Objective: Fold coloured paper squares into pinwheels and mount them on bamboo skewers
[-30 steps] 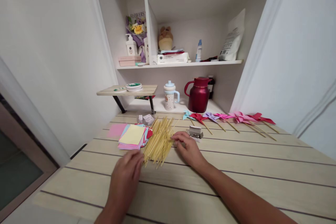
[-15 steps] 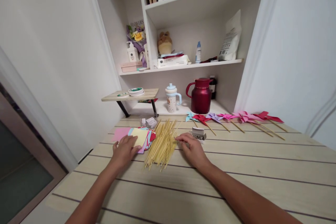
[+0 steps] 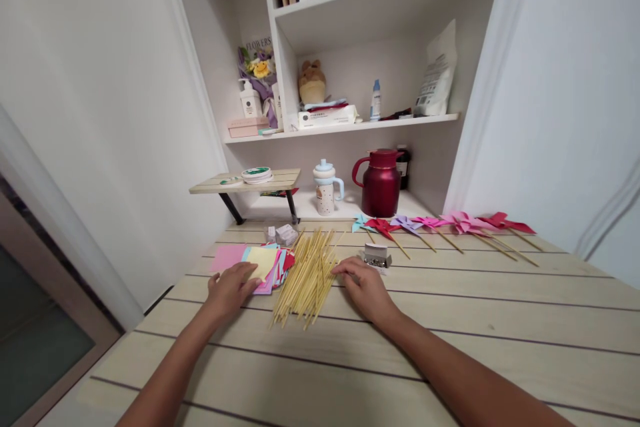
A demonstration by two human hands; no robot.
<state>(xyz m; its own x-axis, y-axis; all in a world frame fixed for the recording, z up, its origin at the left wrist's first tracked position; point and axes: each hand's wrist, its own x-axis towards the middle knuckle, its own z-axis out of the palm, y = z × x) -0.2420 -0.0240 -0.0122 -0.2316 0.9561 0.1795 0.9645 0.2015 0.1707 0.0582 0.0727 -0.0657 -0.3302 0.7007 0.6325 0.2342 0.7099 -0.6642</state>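
Observation:
A fanned stack of coloured paper squares (image 3: 263, 260), yellow on top with pink, blue and red beneath, lies left of centre. My left hand (image 3: 231, 289) rests at its near edge, fingers apart, fingertips on the papers. Right of the papers is a loose pile of thin yellow wooden sticks (image 3: 306, 280). At the pile's right side is my right hand (image 3: 361, 282), fingers loosely bent and holding nothing that I can see; its fingertips are at the sticks' edge. Just behind that hand stands a small open box (image 3: 377, 256) with little metal pieces in it.
Several finished paper pinwheels on sticks (image 3: 463, 221) lie in a row at the back right. Small clear packets (image 3: 286, 235) sit behind the papers. A dark red jug (image 3: 381, 185), a cup with a blue handle (image 3: 325, 195) and a small raised stand (image 3: 210, 183) are at the back.
My left hand has drawn back slightly toward me and to the left, uncovering more of the papers. My right hand stays nearly in place. The view has shifted slightly.

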